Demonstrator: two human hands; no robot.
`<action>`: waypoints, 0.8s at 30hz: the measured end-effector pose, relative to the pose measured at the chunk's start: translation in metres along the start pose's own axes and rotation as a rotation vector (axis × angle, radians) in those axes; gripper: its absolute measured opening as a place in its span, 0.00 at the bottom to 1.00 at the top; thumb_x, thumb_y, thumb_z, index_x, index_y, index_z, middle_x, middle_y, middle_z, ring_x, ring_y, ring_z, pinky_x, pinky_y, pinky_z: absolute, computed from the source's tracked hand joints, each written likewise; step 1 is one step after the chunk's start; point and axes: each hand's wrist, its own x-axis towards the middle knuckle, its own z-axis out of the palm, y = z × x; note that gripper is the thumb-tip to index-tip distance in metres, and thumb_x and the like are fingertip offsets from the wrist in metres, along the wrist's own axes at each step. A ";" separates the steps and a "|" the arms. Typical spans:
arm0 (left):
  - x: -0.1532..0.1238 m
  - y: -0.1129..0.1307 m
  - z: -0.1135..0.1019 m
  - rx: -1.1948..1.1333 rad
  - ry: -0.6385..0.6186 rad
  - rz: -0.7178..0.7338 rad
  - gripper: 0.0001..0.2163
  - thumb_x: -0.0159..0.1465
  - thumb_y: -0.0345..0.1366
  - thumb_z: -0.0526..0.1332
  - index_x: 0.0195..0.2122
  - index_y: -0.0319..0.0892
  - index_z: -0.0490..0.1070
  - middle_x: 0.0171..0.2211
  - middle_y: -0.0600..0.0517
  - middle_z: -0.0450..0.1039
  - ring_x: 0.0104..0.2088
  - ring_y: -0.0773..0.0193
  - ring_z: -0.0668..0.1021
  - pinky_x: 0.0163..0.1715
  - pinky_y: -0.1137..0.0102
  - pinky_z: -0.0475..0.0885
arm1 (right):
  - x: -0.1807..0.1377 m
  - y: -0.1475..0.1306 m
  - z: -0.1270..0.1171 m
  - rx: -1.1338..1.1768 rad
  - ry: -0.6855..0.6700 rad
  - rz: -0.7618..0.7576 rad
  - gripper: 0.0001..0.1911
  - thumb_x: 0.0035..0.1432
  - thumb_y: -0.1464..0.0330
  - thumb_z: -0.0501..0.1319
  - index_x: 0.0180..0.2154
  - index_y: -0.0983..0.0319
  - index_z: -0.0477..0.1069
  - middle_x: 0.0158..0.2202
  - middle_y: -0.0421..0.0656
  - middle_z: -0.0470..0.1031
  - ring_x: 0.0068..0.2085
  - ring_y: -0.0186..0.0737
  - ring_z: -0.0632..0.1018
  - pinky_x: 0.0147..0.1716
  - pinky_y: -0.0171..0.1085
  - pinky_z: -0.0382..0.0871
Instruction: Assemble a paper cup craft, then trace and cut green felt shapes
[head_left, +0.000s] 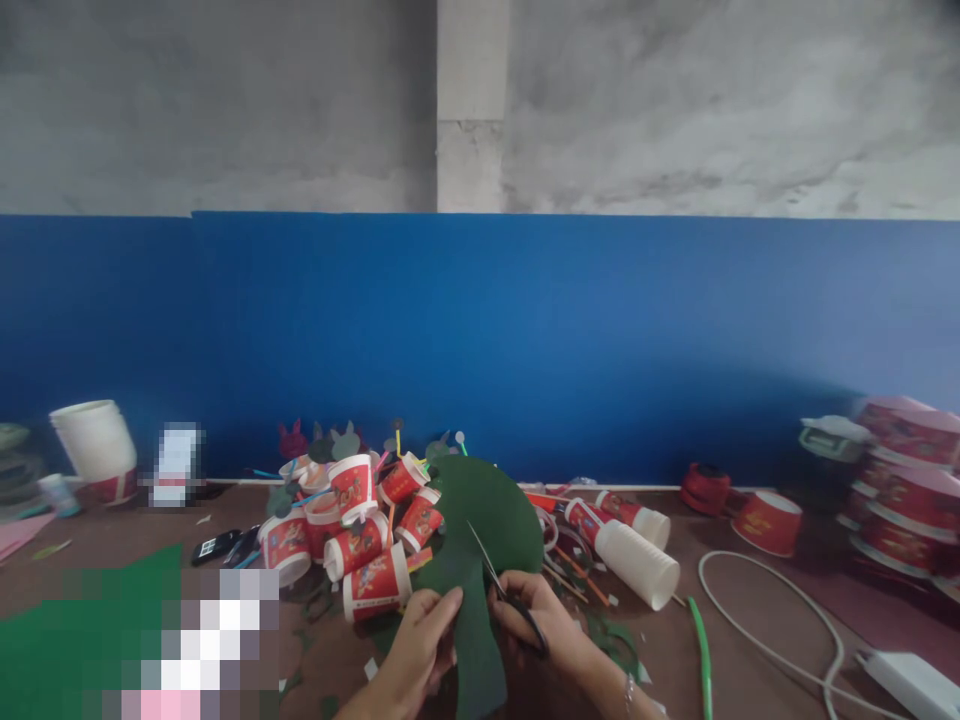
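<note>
A dark green sheet (495,500), broad and rounded at the top with a narrower strip running toward me, is in front of me. My left hand (420,640) pinches the left edge of that strip between thumb and fingers. In my right hand (544,620) is a pair of scissors (486,562) with dark handles, its blades pointing up and left over the green sheet. The blades lie near where the rounded part meets the strip. Whether they are cutting at this instant I cannot tell.
Several red paper cups (375,583) are heaped at left, with nested cups (637,565) at right. A white cable (772,560), a green tube (700,650), a white power adapter (911,675) and stacked red tubs (911,490) lie farther right. A blue panel (525,330) stands behind.
</note>
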 end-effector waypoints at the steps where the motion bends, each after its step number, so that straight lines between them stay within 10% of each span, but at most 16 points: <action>1: -0.001 0.002 0.001 -0.017 -0.001 0.002 0.27 0.36 0.55 0.69 0.20 0.44 0.52 0.12 0.65 0.54 0.13 0.75 0.64 0.13 0.79 0.53 | -0.001 -0.003 -0.001 -0.028 -0.005 0.019 0.18 0.44 0.58 0.67 0.25 0.64 0.65 0.11 0.32 0.62 0.12 0.26 0.62 0.11 0.25 0.52; 24: 0.005 -0.004 -0.005 0.124 -0.068 0.009 0.26 0.39 0.58 0.66 0.20 0.44 0.55 0.12 0.64 0.53 0.13 0.75 0.59 0.14 0.77 0.50 | -0.004 -0.008 -0.033 -0.126 -0.132 0.123 0.15 0.48 0.58 0.63 0.28 0.65 0.68 0.11 0.31 0.63 0.11 0.24 0.61 0.09 0.23 0.53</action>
